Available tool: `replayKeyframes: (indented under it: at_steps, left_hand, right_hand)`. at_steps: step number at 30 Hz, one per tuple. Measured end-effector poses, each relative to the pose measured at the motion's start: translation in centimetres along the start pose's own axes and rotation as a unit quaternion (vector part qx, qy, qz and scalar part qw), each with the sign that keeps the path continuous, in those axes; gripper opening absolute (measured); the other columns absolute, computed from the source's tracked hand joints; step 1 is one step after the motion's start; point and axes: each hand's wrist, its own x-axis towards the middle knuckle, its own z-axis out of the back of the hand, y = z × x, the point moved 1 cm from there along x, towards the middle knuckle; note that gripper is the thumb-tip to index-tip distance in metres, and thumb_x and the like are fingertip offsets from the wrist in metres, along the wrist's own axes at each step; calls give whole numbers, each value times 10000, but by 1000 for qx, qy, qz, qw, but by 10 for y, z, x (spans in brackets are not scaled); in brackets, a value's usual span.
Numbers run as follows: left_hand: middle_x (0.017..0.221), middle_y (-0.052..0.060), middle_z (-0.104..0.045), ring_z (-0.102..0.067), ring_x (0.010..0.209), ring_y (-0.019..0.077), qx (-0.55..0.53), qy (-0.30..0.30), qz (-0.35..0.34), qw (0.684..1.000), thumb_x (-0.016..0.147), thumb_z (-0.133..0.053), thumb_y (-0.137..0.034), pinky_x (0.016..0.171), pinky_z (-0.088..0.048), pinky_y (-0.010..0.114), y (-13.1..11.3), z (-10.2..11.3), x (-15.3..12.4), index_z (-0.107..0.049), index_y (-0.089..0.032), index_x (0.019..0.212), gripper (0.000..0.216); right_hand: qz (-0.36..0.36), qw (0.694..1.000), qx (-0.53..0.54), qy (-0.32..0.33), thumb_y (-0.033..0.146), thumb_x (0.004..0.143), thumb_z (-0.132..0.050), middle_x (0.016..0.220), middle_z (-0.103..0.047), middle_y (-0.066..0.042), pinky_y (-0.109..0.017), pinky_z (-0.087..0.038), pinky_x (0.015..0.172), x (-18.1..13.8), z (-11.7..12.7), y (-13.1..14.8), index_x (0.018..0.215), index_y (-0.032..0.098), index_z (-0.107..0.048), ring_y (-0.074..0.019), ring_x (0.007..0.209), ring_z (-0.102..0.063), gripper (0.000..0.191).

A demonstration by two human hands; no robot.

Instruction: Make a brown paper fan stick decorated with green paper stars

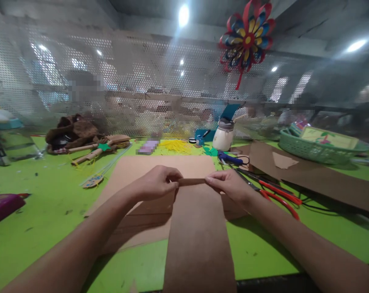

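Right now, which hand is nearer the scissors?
Right. The right hand is close beside the scissors; the left hand is farther off, left of the right hand.

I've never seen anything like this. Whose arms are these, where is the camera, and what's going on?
There is no machine here, just a person's bare arms. The single picture comes from a camera worn on that person's head, looking forward and down. The left hand and right hand hold the far end of a long brown cardboard strip, where the edge looks rolled or folded over. Beyond it, a larger brown sheet lies on the green table. To the right are red-handled scissors and a green basket; to the left, a green star.
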Motion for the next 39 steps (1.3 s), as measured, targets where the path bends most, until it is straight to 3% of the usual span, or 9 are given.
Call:
replayKeyframes:
  at_steps: [6, 12, 16, 23, 31, 35, 39]
  left_hand:
    - [789, 46, -690, -571, 682, 148, 56, -27, -15, 998, 852, -449, -414, 601, -366, 225, -8, -11, -3, -688, -167, 946, 357]
    - [605, 15, -631, -502, 544, 117, 103, -20, -18, 994, 833, -454, -304, 511, -279, 214, -6, -20, -4, -673, -165, 739, 277]
    - [625, 13, -643, -517, 556, 118, 74, -15, -31, 997, 832, -456, -288, 515, -289, 208, -6, -18, -5, -673, -161, 756, 263]
    - [716, 29, -692, -570, 638, 137, 22, 0, -25, 999, 840, -458, -299, 574, -358, 203, 1, -16, -4, -705, -151, 836, 288]
    - [860, 64, -694, -583, 778, 174, -6, -24, -17, 1000, 857, -445, -307, 690, -397, 238, 1, -16, 0, -688, -144, 920, 299]
    - [771, 28, -632, -543, 730, 157, -74, -26, -6, 997, 858, -452, -337, 695, -394, 251, 7, -9, 1, -633, -143, 858, 265]
    - [673, -21, -501, -458, 640, 124, -188, -16, 9, 982, 844, -496, -402, 626, -362, 240, 12, -5, 0, -559, -144, 768, 276]
  right_hand:
    - [6, 1000, 2, -9, 463, 759, -615, 576, -436, 29, -238, -268, 512, -4, -17, 9, 646, 135, -605, -98, 550, -355, 347]
    - [-12, 1000, 15, -11, 474, 762, -621, 544, -401, 46, -224, -248, 466, -4, -23, -3, 670, 133, -603, -80, 496, -319, 353]
    - [40, 999, -16, -15, 402, 808, -587, 599, -481, 20, -227, -305, 508, -3, -21, -6, 707, 141, -635, -105, 557, -402, 284]
    - [124, 978, -170, -7, 271, 819, -554, 700, -608, -31, -265, -394, 659, -1, -16, 5, 713, 151, -695, -166, 709, -537, 214]
    - [37, 998, -35, -43, 366, 789, -617, 556, -454, 30, -229, -279, 495, 2, -21, -2, 678, 121, -656, -102, 539, -375, 272]
    - [15, 996, 62, -63, 386, 748, -670, 599, -507, 15, -221, -324, 513, 2, -14, 1, 726, 121, -668, -99, 540, -408, 266]
    - [2, 969, 244, -27, 388, 748, -679, 738, -622, -26, -256, -431, 631, 1, -8, 9, 927, 155, -684, -137, 643, -545, 294]
